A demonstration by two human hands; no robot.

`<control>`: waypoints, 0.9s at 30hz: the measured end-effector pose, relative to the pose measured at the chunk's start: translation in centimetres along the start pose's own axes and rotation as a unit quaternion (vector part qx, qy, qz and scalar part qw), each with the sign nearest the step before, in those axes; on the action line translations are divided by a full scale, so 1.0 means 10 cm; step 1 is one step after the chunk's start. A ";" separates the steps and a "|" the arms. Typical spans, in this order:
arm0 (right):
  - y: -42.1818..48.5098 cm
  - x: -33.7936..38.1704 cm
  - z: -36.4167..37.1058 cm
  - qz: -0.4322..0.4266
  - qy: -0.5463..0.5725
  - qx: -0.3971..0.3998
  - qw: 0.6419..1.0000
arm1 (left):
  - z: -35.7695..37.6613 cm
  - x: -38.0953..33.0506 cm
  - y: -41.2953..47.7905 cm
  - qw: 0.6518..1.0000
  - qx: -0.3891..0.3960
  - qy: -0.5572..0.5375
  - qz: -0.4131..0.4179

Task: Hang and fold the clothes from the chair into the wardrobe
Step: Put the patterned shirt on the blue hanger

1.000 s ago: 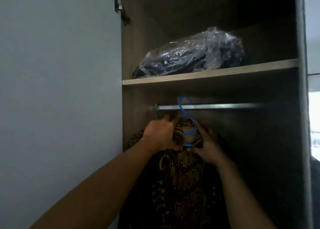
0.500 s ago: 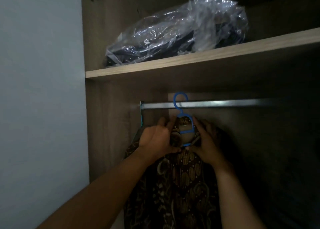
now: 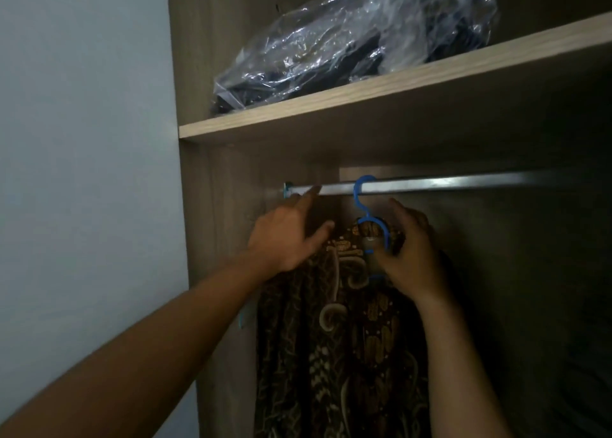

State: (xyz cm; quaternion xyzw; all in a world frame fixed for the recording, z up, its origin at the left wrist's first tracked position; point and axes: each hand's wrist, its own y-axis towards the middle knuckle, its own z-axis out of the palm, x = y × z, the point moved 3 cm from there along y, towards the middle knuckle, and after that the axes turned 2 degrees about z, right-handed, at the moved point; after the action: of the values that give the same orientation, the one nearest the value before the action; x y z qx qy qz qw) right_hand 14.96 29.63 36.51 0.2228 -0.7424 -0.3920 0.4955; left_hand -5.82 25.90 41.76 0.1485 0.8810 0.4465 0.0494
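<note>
I see plastic bag (image 3: 347, 40) of dark clothes on shelf (image 3: 364, 96). Left hand (image 3: 288, 235) fingers spread near rail (image 3: 447, 184); right hand (image 3: 414, 255) fingers curled round blue hanger (image 3: 355, 195) carrying shirt (image 3: 347, 355).

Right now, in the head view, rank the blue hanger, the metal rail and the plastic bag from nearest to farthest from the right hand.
1. blue hanger: gripped by the right hand, at its fingers.
2. metal rail: just above the hand, carrying the hanger's hook.
3. plastic bag: on the shelf above the rail, up and to the left.
</note>
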 end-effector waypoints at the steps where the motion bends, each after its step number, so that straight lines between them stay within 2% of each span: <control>1: 0.01 0.17 0.06 0.003 0.073 -0.021 0.997 | -0.11 0.08 0.03 1.000 -0.014 0.018 -0.013; 3: 0.08 0.45 0.26 0.002 0.160 -0.011 0.987 | -0.27 0.23 0.06 0.999 -0.021 0.036 -0.032; 6: 0.28 0.70 0.67 -0.022 0.129 0.084 0.988 | -0.39 0.36 0.02 0.997 -0.003 0.058 -0.042; 8: 0.39 0.74 0.97 -0.029 0.075 0.169 0.982 | -0.42 0.42 -0.05 0.997 0.012 0.070 -0.043; 11: 0.55 0.67 1.29 -0.025 -0.042 0.253 0.966 | -0.43 0.50 -0.15 0.996 0.034 0.075 -0.039; 14: 0.74 0.62 1.48 -0.018 -0.201 0.343 0.917 | -0.40 0.53 -0.19 0.995 0.047 0.090 -0.023; 16: 0.79 0.60 1.56 -0.010 -0.249 0.398 0.883 | -0.37 0.53 -0.19 0.993 0.056 0.102 -0.011; 19: 0.78 0.54 1.61 -0.010 -0.257 0.437 0.862 | -0.35 0.52 -0.20 0.992 0.053 0.117 -0.004; 27: 0.79 0.37 1.47 0.009 -0.198 0.461 0.865 | -0.27 0.46 -0.23 0.974 0.107 0.199 -0.014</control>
State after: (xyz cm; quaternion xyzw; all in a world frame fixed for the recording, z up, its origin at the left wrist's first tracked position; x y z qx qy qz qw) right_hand 0.54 36.98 41.94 0.3367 -0.9232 -0.0359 0.1820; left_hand -11.35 23.93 41.72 0.0486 0.9177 0.3697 -0.1367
